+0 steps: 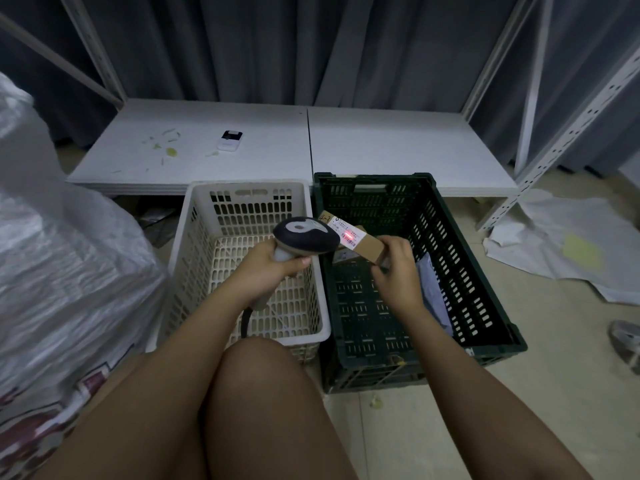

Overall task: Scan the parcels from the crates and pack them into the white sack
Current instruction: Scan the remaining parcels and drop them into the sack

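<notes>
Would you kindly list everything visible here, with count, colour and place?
Scanner: one, dark head with pale handle, in the left hand, over the white crate, red light on the box label.
Box: one, brown cardboard with a white label, in the right hand, over the green crate.
White crate: one, on the floor, left of the green crate.
Green crate: one, dark green, on the floor, right.
Parcel: one, grey-blue, inside the green crate by its right wall.
Sack: one, white, far left.
Shelf: one, white, behind the crates.
Device: one, white and black, on the shelf.
Paper: white sheets, on the floor, right.
Left hand: grips the scanner.
Right hand: holds the box.
</notes>
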### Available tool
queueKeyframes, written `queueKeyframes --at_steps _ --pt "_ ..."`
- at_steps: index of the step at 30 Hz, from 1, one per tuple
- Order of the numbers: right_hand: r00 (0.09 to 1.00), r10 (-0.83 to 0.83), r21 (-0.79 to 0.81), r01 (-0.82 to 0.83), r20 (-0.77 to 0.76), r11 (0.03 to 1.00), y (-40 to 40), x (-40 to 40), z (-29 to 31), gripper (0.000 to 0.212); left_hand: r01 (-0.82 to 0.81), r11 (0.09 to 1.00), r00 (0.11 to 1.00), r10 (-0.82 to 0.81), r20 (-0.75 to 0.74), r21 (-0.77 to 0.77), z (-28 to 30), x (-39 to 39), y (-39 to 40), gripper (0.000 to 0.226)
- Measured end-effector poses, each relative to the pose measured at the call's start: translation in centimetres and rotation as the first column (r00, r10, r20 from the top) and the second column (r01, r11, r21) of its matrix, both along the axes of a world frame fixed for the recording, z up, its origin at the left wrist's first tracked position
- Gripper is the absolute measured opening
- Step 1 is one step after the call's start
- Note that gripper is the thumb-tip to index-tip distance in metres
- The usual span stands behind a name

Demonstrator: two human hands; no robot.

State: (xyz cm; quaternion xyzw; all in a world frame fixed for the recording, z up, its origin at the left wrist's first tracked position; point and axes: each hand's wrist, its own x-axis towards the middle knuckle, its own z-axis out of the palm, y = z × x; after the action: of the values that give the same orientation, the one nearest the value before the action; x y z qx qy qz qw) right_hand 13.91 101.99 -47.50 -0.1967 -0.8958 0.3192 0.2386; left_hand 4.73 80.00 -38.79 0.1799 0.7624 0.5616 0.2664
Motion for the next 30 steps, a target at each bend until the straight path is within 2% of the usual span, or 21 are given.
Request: queueKeyframes --at_steps 7,18,26,30 --pt "1.000 0.007 0.046 -0.006 -0.029 0.999 0.3 -0.5 0.9 0.054 0.024 1.000 0.999 -0.025 0.047 0.011 0.0 -0.2 0.0 0.027" --pt "0.998 0.007 0.051 -0.005 -0.055 0.999 -0.1 -0.6 1.2 0.051 0.058 0.998 0.998 -0.058 0.018 0.001 -0.1 -0.4 -0.2 0.024" --pt "0.997 0.009 0.044 -0.006 -0.082 0.999 -0.4 -0.6 2.0 0.045 0.022 1.000 1.000 -0.022 -0.006 -0.012 -0.6 -0.7 0.0 0.024" --pt "0.993 0.048 0.049 -0.043 -0.110 0.998 -1.3 -0.2 3.7 0.047 -0.007 0.998 1.000 0.008 -0.027 0.061 0.1 -0.7 -0.2 0.030"
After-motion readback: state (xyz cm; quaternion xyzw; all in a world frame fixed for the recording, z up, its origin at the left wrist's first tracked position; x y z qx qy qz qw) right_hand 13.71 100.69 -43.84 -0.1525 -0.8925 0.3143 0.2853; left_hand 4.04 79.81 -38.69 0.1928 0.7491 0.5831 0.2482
